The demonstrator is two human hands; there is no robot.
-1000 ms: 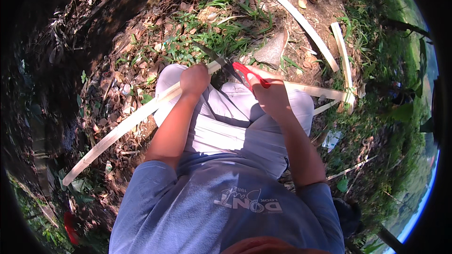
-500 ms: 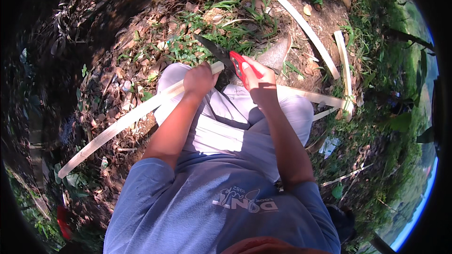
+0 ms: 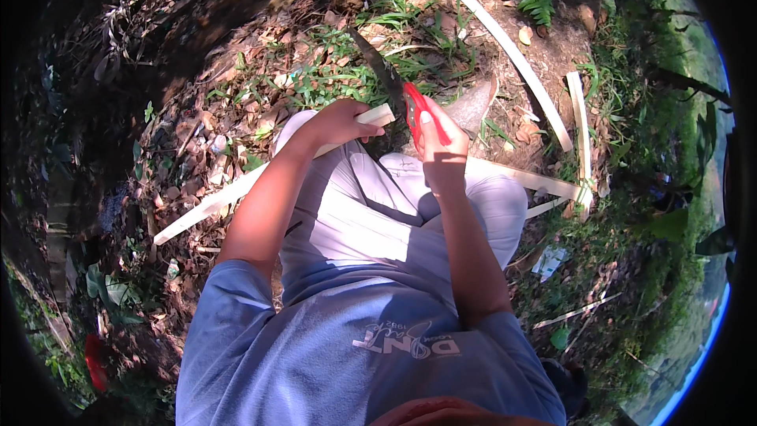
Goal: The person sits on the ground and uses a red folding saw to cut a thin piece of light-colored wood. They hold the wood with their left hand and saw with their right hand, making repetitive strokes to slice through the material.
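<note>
My left hand (image 3: 341, 121) is closed round a pale, flat wooden strip (image 3: 205, 207), near its upper end. That strip slants down to the left across my left knee, its short end poking out beyond my fingers. In my right hand (image 3: 443, 142) is the red handle of a long knife (image 3: 382, 71), its dark, slightly curved blade pointing up and away to the left. Whether the edge has teeth is too small to tell. The blade stands just beyond the strip's end; a gap shows between them. Both hands are above my crossed legs (image 3: 355, 221) in light trousers.
A long pale strip (image 3: 505, 39) lies on the ground ahead to the right. A shorter strip (image 3: 580, 126) and another strip (image 3: 536, 180) meet near my right knee. Grass (image 3: 323, 83), dry leaves and a brownish-grey flat piece (image 3: 473, 108) lie ahead.
The strip has slid up and to the right with my left hand, its lower end now closer to my leg. My right hand and the knife have shifted slightly right, the blade more upright.
</note>
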